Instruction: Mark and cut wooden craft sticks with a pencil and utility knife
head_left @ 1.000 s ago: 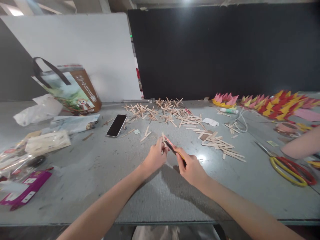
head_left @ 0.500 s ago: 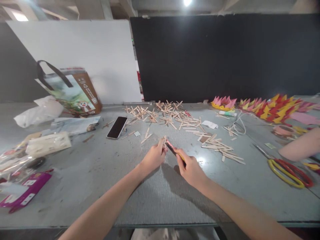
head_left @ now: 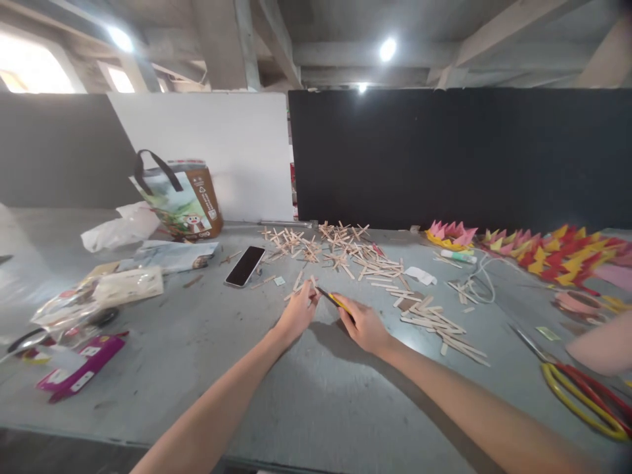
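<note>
My left hand (head_left: 299, 312) is closed, pinching a small wooden craft stick (head_left: 313, 282) whose tip sticks up above the fingers. My right hand (head_left: 364, 325) grips a yellow and black utility knife (head_left: 336, 301). The knife's dark front end points up and left and meets the stick near my left fingertips; whether the blade is cutting into it is too small to tell. Just beyond my hands lie crossed craft sticks (head_left: 340, 236) in a heap. Loose flat craft sticks (head_left: 437, 322) are scattered to the right of it.
On the left are a phone (head_left: 245, 266), a shopping bag (head_left: 185, 201), plastic packaging (head_left: 129, 285) and a purple packet (head_left: 83, 365). To the right lie large scissors (head_left: 557, 378), a white cord (head_left: 486, 280) and folded paper pieces (head_left: 557, 253). Another person's arm (head_left: 600, 343) rests at the right edge.
My view has tilted up, showing more ceiling, and things appear shifted right and lower. My hands keep their hold on the stick and the utility knife, and the knife lies at a flatter angle.
</note>
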### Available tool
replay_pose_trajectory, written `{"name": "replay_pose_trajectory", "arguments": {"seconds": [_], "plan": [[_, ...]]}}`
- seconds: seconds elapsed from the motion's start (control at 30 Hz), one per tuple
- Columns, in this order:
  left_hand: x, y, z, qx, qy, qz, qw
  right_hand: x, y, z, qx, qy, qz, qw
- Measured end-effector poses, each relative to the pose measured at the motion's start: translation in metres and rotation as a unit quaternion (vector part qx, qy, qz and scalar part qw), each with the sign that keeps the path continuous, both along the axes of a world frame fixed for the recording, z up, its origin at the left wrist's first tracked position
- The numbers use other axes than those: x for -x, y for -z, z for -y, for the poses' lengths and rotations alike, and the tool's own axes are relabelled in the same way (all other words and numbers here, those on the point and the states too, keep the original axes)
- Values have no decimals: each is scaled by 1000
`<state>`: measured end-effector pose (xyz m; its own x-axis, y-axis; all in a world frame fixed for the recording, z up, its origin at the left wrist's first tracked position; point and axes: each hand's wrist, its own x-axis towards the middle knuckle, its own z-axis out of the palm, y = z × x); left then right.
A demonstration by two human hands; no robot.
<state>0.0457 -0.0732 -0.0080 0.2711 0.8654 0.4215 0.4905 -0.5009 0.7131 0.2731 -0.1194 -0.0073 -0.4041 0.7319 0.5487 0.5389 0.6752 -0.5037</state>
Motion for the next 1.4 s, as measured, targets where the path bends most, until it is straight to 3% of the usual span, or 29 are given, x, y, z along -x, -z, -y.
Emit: {"name": "replay_pose_trajectory", "arguments": {"seconds": [0.23, 0.67, 1.4], "plan": [[-5, 1, 3, -23, -46, 30, 998, 1, 6, -1, 41, -10, -24, 999], [-3, 1, 1, -22, -128, 49, 990, 1, 9, -3, 27, -2, 4, 1000], [-2, 8, -1, -60, -98, 40, 993, 2, 10, -4, 8, 42, 1, 999]]}}
